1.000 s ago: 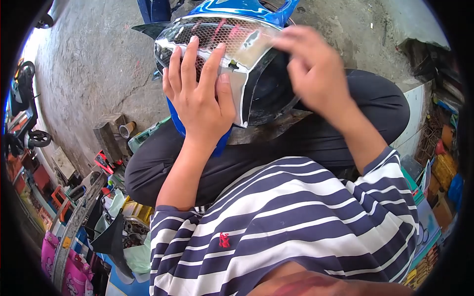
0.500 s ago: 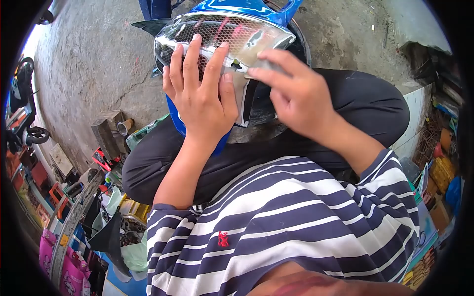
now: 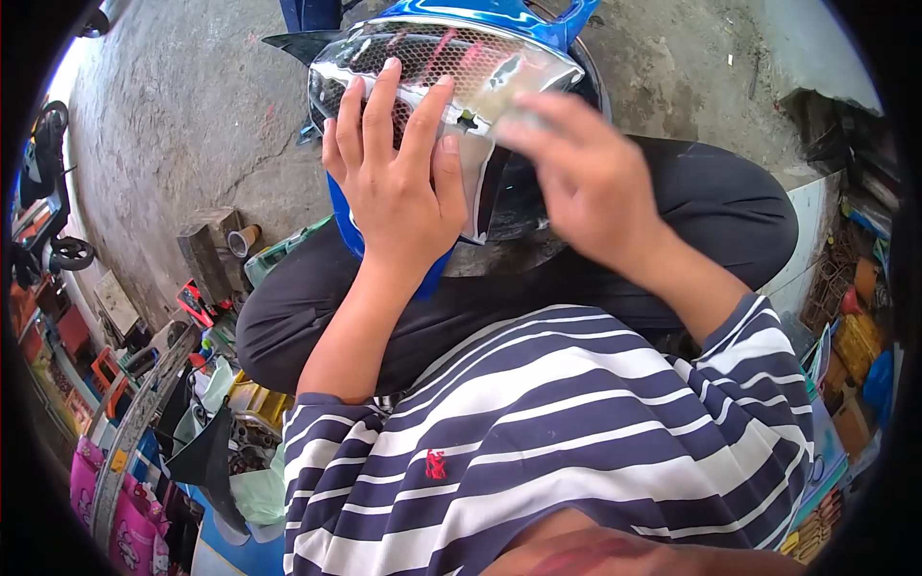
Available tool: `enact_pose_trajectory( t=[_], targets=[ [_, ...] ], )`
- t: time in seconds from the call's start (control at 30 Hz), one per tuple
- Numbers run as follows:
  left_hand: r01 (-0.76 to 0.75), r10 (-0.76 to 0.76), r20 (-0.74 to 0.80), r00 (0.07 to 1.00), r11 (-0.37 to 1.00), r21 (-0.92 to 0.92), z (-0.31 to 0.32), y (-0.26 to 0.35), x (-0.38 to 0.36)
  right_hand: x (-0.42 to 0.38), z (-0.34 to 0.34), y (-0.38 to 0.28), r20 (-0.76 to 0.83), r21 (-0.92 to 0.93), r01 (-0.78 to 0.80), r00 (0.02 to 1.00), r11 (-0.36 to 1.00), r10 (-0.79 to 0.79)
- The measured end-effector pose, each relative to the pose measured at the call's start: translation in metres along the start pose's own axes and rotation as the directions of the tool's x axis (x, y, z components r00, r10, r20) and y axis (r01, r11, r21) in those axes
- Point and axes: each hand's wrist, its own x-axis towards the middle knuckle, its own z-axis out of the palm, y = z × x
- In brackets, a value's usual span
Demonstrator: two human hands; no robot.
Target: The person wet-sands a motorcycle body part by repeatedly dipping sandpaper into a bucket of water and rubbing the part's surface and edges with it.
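Observation:
A blue motorcycle fairing piece [image 3: 461, 12] lies at my crossed legs, with a clear, glossy headlight lens [image 3: 519, 72] over a honeycomb pattern. Reddish streaks show through it. My left hand [image 3: 399, 192] rests on the lens's left part, fingers spread. At the lens's right edge is my right hand [image 3: 595, 182], its fingers bent together and smeared by motion. A pale, greyish bit seems to be under its fingertips, too blurred to name. Between the hands, a small dark, jagged spot [image 3: 468, 120] shows on the lens.
Bare concrete floor [image 3: 202, 125] stretches ahead and left. A wooden block [image 3: 206, 252] stands by my left knee, near a clutter of tools and parts. More clutter, including a yellow object [image 3: 858, 336], lies at right. A parked motorcycle [image 3: 53, 182] is at far left.
My right hand has shifted slightly right, its fingertips more blurred. My left hand stays flat on the lens. The view has moved a little.

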Motion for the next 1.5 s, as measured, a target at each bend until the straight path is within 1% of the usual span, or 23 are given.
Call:
enact_pose_trajectory(
  t=[0.03,0.13,0.17,0.27,0.3,0.4,0.43,0.53,0.57,0.67,0.7,0.8,0.83,0.93,0.97,1.07,1.1,1.2,1.23,1.33,1.37,1.47,1.5],
  targets=[
    [-0.001,0.001,-0.001,1.000,1.000,0.001,0.000,0.000,-0.001,-0.005,0.000,-0.010,0.059,0.060,-0.028,0.998,0.998,0.025],
    [-0.005,0.005,-0.001,1.000,1.000,-0.012,0.000,-0.003,0.001,0.011,-0.005,0.038,-0.110,-0.004,-0.044,0.993,0.999,0.044],
    [0.006,-0.006,-0.005,1.000,1.000,-0.019,0.000,-0.004,0.000,0.012,-0.009,0.060,-0.127,0.007,-0.071,0.989,0.997,0.071],
    [0.005,-0.005,0.000,1.000,1.000,0.001,0.000,0.001,0.000,-0.003,0.001,-0.008,0.023,0.054,0.010,1.000,0.999,-0.011],
    [0.002,-0.002,0.001,1.000,1.000,0.007,-0.001,0.002,0.000,-0.006,0.002,-0.012,0.045,0.042,0.005,0.999,0.999,-0.007],
    [-0.013,0.013,0.012,1.000,1.000,0.023,-0.004,0.000,0.000,0.010,-0.004,0.036,-0.122,0.055,-0.082,0.989,0.995,0.088],
    [-0.010,0.010,0.013,1.000,1.000,0.024,-0.005,0.000,0.000,0.010,-0.003,0.040,-0.139,0.078,-0.101,0.984,0.992,0.111],
    [-0.007,0.007,-0.005,1.000,1.000,0.009,-0.001,-0.001,-0.001,-0.010,0.009,-0.011,-0.025,0.030,-0.002,1.000,1.000,0.003],
    [-0.008,0.008,-0.008,1.000,1.000,0.003,0.001,-0.001,-0.002,-0.011,0.007,-0.014,0.004,0.049,-0.001,1.000,0.999,0.001],
    [-0.001,0.000,-0.008,1.000,1.000,-0.014,-0.001,-0.002,0.000,0.003,0.000,0.033,-0.119,0.036,-0.098,0.988,0.994,0.102],
    [-0.003,0.003,-0.004,1.000,1.000,-0.004,-0.002,-0.003,-0.001,0.003,0.002,0.045,-0.155,0.080,-0.114,0.980,0.990,0.125],
    [-0.007,0.007,-0.003,1.000,1.000,0.005,0.000,0.001,-0.001,-0.010,0.007,-0.010,-0.005,0.015,-0.010,1.000,1.000,0.010],
    [-0.009,0.009,-0.003,1.000,1.000,0.007,0.000,0.002,-0.001,-0.012,0.007,-0.013,0.024,0.030,0.008,1.000,1.000,-0.009],
    [-0.014,0.014,0.003,1.000,1.000,-0.008,0.000,-0.002,-0.001,0.007,-0.007,0.036,-0.079,0.024,-0.135,0.987,0.991,0.137],
    [-0.006,0.006,0.001,1.000,1.000,-0.017,0.000,-0.003,-0.001,0.007,-0.007,0.052,-0.090,0.096,-0.166,0.981,0.981,0.175],
    [-0.005,0.004,0.018,1.000,0.999,0.032,-0.004,0.002,0.001,-0.008,0.001,-0.005,0.036,0.010,-0.048,0.998,0.999,0.048],
    [-0.001,0.001,0.012,1.000,1.000,0.028,-0.003,0.003,0.000,-0.013,0.003,-0.011,0.064,0.043,-0.031,0.998,0.999,0.028],
    [-0.015,0.015,0.006,1.000,1.000,0.013,-0.002,-0.002,0.000,0.004,-0.004,0.037,-0.104,-0.027,-0.046,0.994,0.999,0.043],
    [-0.012,0.012,0.003,1.000,1.000,0.003,-0.001,-0.004,-0.001,0.007,-0.005,0.050,-0.130,0.093,-0.117,0.983,0.989,0.129],
    [-0.006,0.006,-0.005,1.000,1.000,-0.002,0.001,-0.004,0.000,-0.003,0.005,0.006,-0.055,-0.041,0.027,0.998,0.999,-0.029],
    [-0.010,0.010,-0.001,1.000,1.000,0.002,0.000,-0.003,0.000,-0.010,0.003,-0.010,0.051,0.044,-0.061,0.997,0.997,0.059],
    [-0.004,0.004,-0.007,1.000,1.000,-0.003,0.000,-0.001,0.000,0.007,-0.011,0.032,-0.032,0.065,-0.165,0.985,0.984,0.168],
    [-0.003,0.003,0.003,1.000,1.000,0.009,-0.002,-0.002,0.000,0.015,-0.013,0.046,-0.062,0.168,-0.199,0.975,0.966,0.212]
  ],
)
